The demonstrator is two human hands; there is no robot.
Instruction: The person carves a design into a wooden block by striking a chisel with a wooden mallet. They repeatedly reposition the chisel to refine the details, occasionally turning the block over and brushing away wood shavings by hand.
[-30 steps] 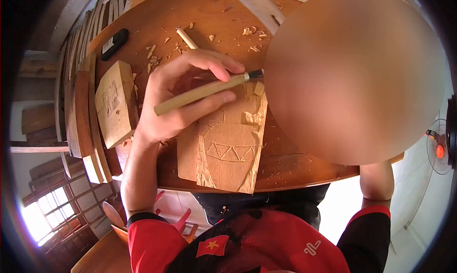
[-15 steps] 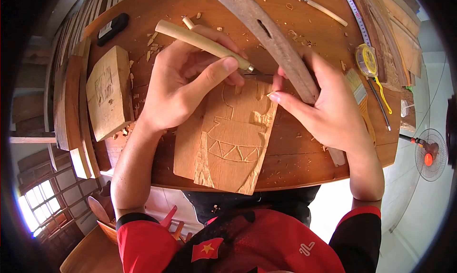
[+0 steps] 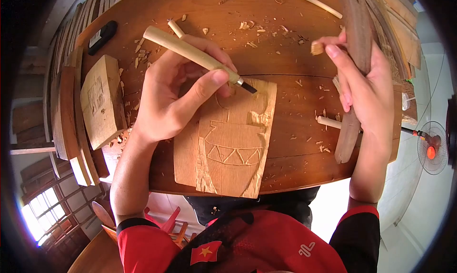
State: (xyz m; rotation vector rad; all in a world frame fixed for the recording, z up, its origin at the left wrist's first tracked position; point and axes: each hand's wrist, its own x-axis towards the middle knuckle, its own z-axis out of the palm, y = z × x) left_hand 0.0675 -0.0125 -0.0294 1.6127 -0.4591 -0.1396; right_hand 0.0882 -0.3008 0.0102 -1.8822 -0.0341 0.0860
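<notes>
My left hand (image 3: 178, 89) is closed on a chisel (image 3: 190, 54) with a pale wooden handle. The dark blade tip points at the top of a carved board (image 3: 235, 135), which bears a drum-like outline with a zigzag band. My right hand (image 3: 364, 82) grips a long grey-brown wooden bar (image 3: 357, 30), off to the right of the board. Between its thumb and forefinger is a small wood chip (image 3: 316, 48). Under the carved board lies another plain board (image 3: 185, 163), partly covered.
A carved block (image 3: 102, 101) and a black object (image 3: 102, 37) lie at the left. Another chisel (image 3: 319, 5) is at the top right. One more handle (image 3: 329, 122) shows beside the bar. Shavings dot the table (image 3: 295, 163). A fan (image 3: 431, 147) stands far right.
My right hand has moved right, away from the carved board, taking the wooden bar and a wood chip along. My left hand has shifted slightly left, still holding the chisel.
</notes>
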